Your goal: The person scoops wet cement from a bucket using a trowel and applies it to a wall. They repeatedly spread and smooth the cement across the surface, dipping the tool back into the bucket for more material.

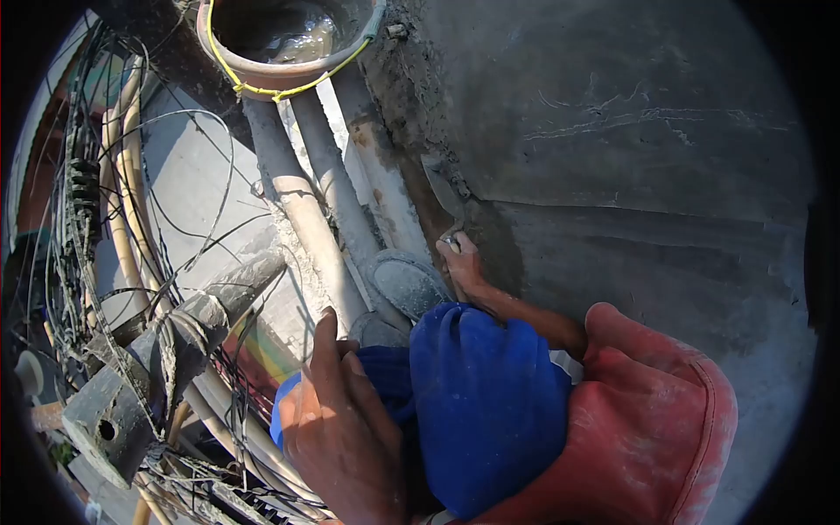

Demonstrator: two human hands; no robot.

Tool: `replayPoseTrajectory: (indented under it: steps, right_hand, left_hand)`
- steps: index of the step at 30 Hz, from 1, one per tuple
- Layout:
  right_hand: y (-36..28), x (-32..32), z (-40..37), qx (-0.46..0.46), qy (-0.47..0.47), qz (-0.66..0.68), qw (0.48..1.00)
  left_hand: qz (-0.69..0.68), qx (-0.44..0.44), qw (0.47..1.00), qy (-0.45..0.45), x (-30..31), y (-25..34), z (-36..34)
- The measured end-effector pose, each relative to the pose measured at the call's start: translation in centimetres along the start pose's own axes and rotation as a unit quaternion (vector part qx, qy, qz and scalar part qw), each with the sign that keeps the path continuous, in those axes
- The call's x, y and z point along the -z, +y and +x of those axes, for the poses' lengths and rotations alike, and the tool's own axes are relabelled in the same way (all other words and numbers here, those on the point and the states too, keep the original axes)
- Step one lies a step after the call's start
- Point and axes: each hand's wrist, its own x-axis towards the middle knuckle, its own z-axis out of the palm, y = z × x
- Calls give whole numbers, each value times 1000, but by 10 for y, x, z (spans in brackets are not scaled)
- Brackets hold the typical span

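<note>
My right hand (463, 262) is closed around the handle of a trowel (446, 191). The trowel's blade points away from me, against a strip of wet mortar (492, 249) at the foot of the grey wall (630, 105). In the lower middle, my left hand (341, 429) is raised near my blue-clothed knee, fingers stretched out, with nothing visible in it. A round tub (280, 74) with a yellow cord about its rim stands at the top and holds something wet and shiny.
Poles (306, 223) run from under the tub towards my feet (407, 282). On the left are tangled black cables (83, 201), bamboo poles (131, 175) and a thick mortar-splashed beam (166, 359). A pale surface (188, 175) lies below them.
</note>
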Motion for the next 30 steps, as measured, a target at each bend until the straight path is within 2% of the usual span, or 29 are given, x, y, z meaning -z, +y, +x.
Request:
replayPoseTrajectory:
  steps: [1, 2, 4, 6, 9, 10, 12, 13, 15, 18, 22, 24, 25, 27, 28, 30]
  right_hand:
    - [-8, 1, -1, -52, -26, 40, 998]
    - [-14, 3, 1, -53, -26, 38, 998]
    - [-26, 4, 8, -151, -62, 181, 970]
    - [-47, 9, 15, -167, -75, 208, 961]
    - [-70, 10, 4, -189, -82, 250, 946]
    - [-74, 9, -4, -164, -59, 243, 954]
    - [-73, 8, -13, -139, -38, 235, 961]
    - [-70, 8, -15, -128, -37, 215, 967]
    - [-64, 7, -14, -116, -35, 192, 974]
    - [-49, -5, -1, -133, -85, 151, 976]
    - [-42, -17, 34, -145, -105, 134, 975]
    - [-48, -20, 47, -150, -72, 158, 973]
    - [-49, -20, 50, -150, -73, 158, 973]
    - [-59, -22, 49, -119, -62, 192, 972]
    - [-63, -21, 45, -120, -64, 190, 972]
    - [-68, -19, 33, -54, -30, 177, 982]
  left_hand:
    - [-1, 0, 1000, -1, 0, 3, -5]
    - [-17, -23, 999, 23, 5, 20, -6]
    - [-32, -43, 997, 46, 12, 39, -1]
    - [-9, 51, 999, 3, 15, 46, 4]
    - [12, 36, 999, 12, -7, -4, 0]
    - [12, 40, 999, 12, -5, -2, -6]
    - [-19, -43, 999, 23, 13, 26, -2]
    - [-21, -42, 999, 26, 14, 31, 1]
    - [-14, 28, 999, 14, 15, 37, 4]
    - [-40, 40, 998, 30, -9, -3, -3]
    - [-61, 81, 993, 56, 2, 21, -6]
    - [-19, -30, 998, 52, 12, 28, -5]
    - [-19, -29, 998, 53, 7, 12, -6]
    - [-133, 86, 987, 15, -4, -28, -1]
    - [-132, 89, 987, 15, -4, -22, -8]
    - [27, -13, 999, 24, 6, 15, -5]
